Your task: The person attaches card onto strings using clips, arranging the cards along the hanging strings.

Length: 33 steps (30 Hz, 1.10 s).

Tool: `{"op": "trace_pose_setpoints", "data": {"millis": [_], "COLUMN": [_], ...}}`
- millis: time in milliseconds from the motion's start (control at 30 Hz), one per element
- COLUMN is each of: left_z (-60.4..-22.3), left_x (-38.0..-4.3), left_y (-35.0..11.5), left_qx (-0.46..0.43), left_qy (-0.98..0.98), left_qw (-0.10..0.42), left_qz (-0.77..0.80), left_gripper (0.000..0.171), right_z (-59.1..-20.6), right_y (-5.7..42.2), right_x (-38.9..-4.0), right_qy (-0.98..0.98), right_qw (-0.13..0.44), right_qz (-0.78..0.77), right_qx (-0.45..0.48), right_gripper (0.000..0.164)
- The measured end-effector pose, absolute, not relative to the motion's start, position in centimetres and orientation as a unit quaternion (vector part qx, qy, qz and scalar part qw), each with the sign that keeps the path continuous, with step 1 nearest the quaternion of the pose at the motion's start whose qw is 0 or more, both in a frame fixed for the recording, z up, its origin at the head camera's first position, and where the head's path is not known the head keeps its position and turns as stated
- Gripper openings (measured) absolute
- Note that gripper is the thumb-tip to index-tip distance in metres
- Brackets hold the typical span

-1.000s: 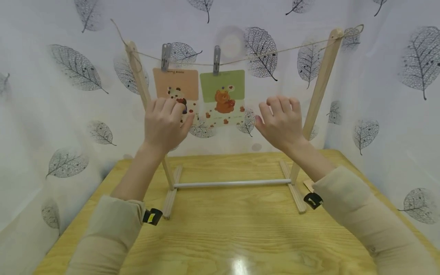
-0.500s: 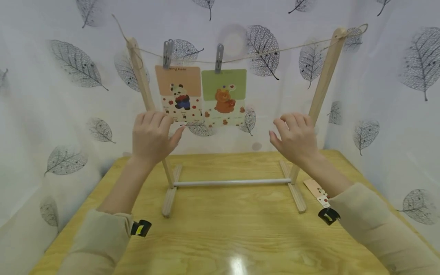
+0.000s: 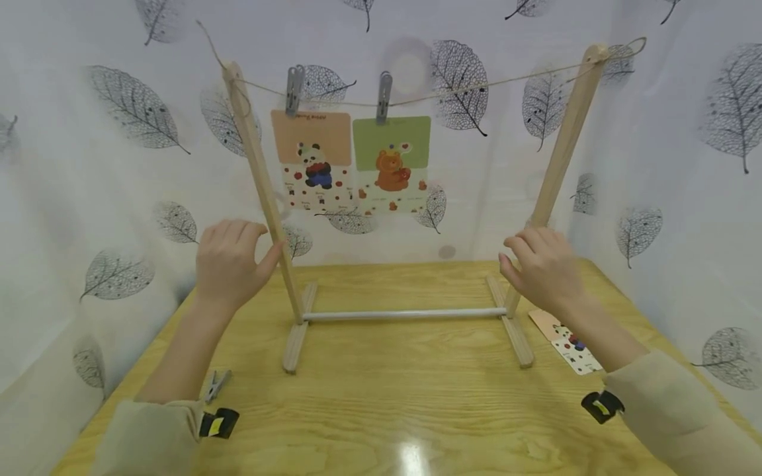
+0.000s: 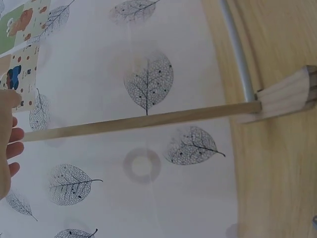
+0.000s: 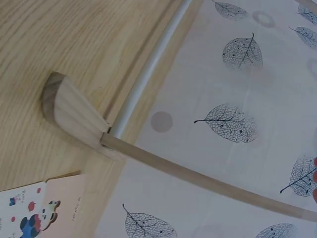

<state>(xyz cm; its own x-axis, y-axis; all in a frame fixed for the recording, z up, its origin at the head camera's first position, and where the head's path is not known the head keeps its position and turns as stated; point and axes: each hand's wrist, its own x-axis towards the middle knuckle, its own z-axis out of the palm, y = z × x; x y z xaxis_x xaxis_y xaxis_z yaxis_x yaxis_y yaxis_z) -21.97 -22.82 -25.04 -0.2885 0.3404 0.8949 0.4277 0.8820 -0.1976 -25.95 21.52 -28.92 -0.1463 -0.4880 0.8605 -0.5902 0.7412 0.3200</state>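
Two cards hang from a string tied between the posts of a wooden stand. One is an orange panda card, the other a green bear card; a grey clothespin pins the panda card and a second clothespin pins the bear card. My left hand is in the air by the left post, fingers loosely bent and holding nothing. On the other side my right hand hovers in front of the right post, also without anything in it. Only fingertips show in the right wrist view.
A panda card lies on the table at the right, under my right forearm. Beside my left forearm lies a grey clothespin. A white rod joins the stand's two wooden feet. Behind hangs a leaf-patterned curtain.
Both hands have moved down and outward, away from the hanging cards, which are now uncovered. The clothespin on the left and the card on the right of the table have come into view.
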Motion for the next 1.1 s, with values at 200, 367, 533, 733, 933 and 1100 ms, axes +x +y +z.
{"op": "trace_pose_setpoints", "data": {"millis": [200,367,533,733,933,1100], "left_z": [-26.0,-27.0,-28.3,-29.7,-30.8,-31.7], "left_x": [-21.2,-20.8,-20.1,-18.8,-18.0,-17.6], "left_y": [-23.9,-25.0,-26.2,-27.2,-28.5,-29.8], "left_qx": [-0.247,-0.245,-0.218,-0.154,-0.091,-0.058], "left_qy": [-0.810,-0.827,-0.862,-0.924,-0.959,-0.973], "left_qw": [0.530,0.504,0.457,0.350,0.262,0.216], "left_qz": [-0.043,-0.039,-0.035,-0.035,-0.054,-0.059], "left_gripper": [0.027,0.026,0.025,0.031,0.033,0.032], "right_z": [-30.8,-32.2,-33.0,-34.1,-35.1,-35.4], "right_y": [23.4,24.8,26.0,27.4,29.3,30.5], "right_x": [-25.4,-24.9,-24.7,-24.8,-24.7,-25.1], "right_qy": [-0.758,-0.776,-0.799,-0.820,-0.906,-0.952], "right_qw": [0.547,0.533,0.510,0.487,0.356,0.256], "right_qz": [0.049,0.038,0.040,0.051,0.068,0.074], "right_qx": [0.353,0.336,0.316,0.295,0.217,0.154], "right_gripper": [0.032,0.040,0.050,0.051,0.030,0.028]}}
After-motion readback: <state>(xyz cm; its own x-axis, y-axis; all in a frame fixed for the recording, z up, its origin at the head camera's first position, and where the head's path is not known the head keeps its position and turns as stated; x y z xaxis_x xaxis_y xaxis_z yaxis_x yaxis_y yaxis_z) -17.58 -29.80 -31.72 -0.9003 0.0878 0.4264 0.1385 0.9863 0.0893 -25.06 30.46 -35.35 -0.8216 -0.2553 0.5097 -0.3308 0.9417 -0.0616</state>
